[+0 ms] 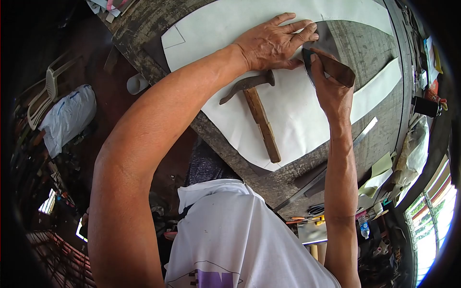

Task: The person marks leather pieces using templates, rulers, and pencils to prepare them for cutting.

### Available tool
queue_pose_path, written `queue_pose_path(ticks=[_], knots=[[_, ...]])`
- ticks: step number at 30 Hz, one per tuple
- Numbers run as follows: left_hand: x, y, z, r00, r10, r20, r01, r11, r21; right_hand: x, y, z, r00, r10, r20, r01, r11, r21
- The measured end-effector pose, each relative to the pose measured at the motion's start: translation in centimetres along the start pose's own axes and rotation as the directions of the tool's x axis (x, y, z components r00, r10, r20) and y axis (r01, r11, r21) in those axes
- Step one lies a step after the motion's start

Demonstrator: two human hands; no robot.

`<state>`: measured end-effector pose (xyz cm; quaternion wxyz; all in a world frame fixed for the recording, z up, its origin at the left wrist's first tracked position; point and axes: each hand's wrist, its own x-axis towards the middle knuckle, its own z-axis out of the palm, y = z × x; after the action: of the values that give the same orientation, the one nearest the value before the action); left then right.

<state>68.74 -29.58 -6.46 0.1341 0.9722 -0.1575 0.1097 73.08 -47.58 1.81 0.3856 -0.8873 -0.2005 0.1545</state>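
Observation:
A large white sheet [221,24], like leather or vinyl with a curved edge, lies on the worn table. My left hand [278,43] rests flat on it, fingers stretched toward a smooth dark grey patch [329,37] by the curve. Just right of those fingers, my right hand [331,91] is closed around a knife [338,71] with a broad brown handle. Its dark blade meets the sheet's inner edge, and the tip is hard to make out. A hammer [261,117] with a curved metal head and wooden handle lies on the sheet below my left hand.
Dark worn boards show on the table [370,45]. A metal strip [307,185] lies along its near right side. Scissors [317,210] and other tools sit near my right forearm. On the left are a plastic chair [48,91] and a white sack [72,117].

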Motion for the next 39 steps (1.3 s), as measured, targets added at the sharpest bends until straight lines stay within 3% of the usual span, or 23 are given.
queue_pose_path(ticks=[5,8,17,20,23,28,31,32,35,39], knots=[[0.1,0.0,-0.4,1.0,-0.018,0.005,0.018,1.0,-0.021,-0.5,-0.5,-0.3,0.996,0.08,0.034,-0.08,0.997,0.008],[0.1,-0.1,0.0,1.0,-0.002,-0.019,0.002,1.0,-0.004,-1.0,0.2,-0.5,0.996,0.062,0.057,-0.065,0.996,0.063],[0.0,0.0,-0.3,0.999,-0.012,0.032,0.011,1.0,0.025,-0.6,0.6,-1.8,0.987,0.001,0.163,0.003,1.0,-0.027],[-0.1,0.1,0.1,1.0,-0.005,0.031,0.004,1.0,0.025,-1.3,1.5,-1.6,0.992,-0.035,0.118,0.03,0.999,0.045],[-0.1,0.4,0.1,0.999,-0.012,0.044,0.011,1.0,0.016,-1.2,0.8,-1.9,0.986,0.034,0.165,-0.039,0.999,0.028],[1.0,1.5,-2.4,0.995,0.0,0.103,0.001,1.0,-0.005,-0.3,2.6,-1.9,0.978,-0.084,0.192,0.079,0.996,0.033],[0.6,4.4,-3.9,0.992,-0.122,0.022,0.12,0.991,0.059,-0.2,1.8,-2.3,0.976,-0.128,0.176,0.133,0.991,-0.019],[0.1,5.5,-4.4,0.98,-0.175,0.097,0.172,0.984,0.042,-0.3,1.4,-2.3,0.977,-0.124,0.175,0.135,0.989,-0.054],[-0.7,7.4,-3.3,0.936,-0.336,0.106,0.33,0.941,0.072,-0.5,1.8,-2.0,0.984,-0.028,0.178,0.02,0.999,0.048],[-1.4,7.5,-1.8,0.934,-0.336,0.122,0.317,0.936,0.153,-0.9,2.1,-1.9,0.985,-0.058,0.163,0.045,0.996,0.081]])
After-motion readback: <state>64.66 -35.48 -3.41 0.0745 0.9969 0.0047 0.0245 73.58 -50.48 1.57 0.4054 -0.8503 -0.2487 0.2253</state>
